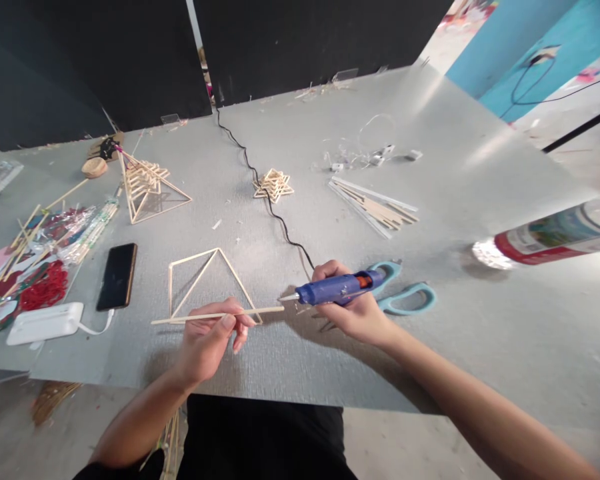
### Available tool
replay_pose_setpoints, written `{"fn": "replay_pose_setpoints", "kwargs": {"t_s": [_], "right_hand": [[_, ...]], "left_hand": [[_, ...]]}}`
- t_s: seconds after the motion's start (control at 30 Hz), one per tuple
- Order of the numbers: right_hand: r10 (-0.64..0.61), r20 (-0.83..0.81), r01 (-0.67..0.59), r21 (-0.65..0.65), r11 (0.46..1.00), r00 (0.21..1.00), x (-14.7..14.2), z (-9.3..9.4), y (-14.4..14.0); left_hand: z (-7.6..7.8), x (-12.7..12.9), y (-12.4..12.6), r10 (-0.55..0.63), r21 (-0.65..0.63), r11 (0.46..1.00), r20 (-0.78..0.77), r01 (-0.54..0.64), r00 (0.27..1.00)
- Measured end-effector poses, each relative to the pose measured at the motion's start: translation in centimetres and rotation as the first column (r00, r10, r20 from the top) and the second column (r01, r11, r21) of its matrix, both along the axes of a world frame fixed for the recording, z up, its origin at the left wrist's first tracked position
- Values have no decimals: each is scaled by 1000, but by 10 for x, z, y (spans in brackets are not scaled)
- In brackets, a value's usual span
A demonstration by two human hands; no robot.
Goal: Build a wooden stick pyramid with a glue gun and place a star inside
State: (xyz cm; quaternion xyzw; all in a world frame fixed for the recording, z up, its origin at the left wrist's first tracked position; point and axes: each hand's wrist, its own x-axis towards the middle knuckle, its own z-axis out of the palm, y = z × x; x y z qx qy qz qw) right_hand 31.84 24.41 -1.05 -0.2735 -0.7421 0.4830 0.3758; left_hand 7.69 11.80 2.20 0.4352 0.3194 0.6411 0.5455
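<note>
Now — step: gluing a stick end.
Left hand (207, 340): pinches stick (217, 315), near bench's front edge.
Right hand (353, 303): grips glue gun (337, 288), nozzle at stick's tip.
Next: likely joining it to the triangle frame (207, 283) — needs steady aim.

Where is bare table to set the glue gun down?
Bare patch lies right of the scissors, below the tipped bottle. Another lies between the flat stick frame and the black cord. The left edge is crowded: phone, craft packets, white power bank.
</note>
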Motion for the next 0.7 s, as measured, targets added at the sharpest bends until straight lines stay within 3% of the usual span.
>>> {"fn": "replay_pose_setpoints", "kwargs": {"t_s": [0.13,0.2,0.27,0.33,0.43,0.5,0.57,0.7], "right_hand": [[-92,158,63,180,982,983,0,-1,15],[-160,314,42,353,935,936,0,-1,27],[-229,440,-23,498,867,868,-1,-2,40],[-259,505,-88,565,820,823,-2,-4,50],[-233,542,-151,573,806,807,-3,1,59],[-225,551,-170,575,801,804,-4,16,59],[-181,529,-165,540,825,829,-7,42,51],[114,393,-247,307,919,912,-25,101,10]], "left_hand": [[1,-12,-10,-7,50,999,-30,9,1000],[9,-23,-17,20,83,996,-93,-12,995],[21,-35,-23,105,148,987,-268,-67,958],[35,-46,-27,238,248,961,-500,-126,833],[53,-55,-30,378,367,919,-715,-146,588],[64,-57,-28,419,414,903,-780,-118,465],[75,-54,-25,416,434,900,-822,-48,389],[92,-42,-15,286,346,932,-888,112,360]]}}
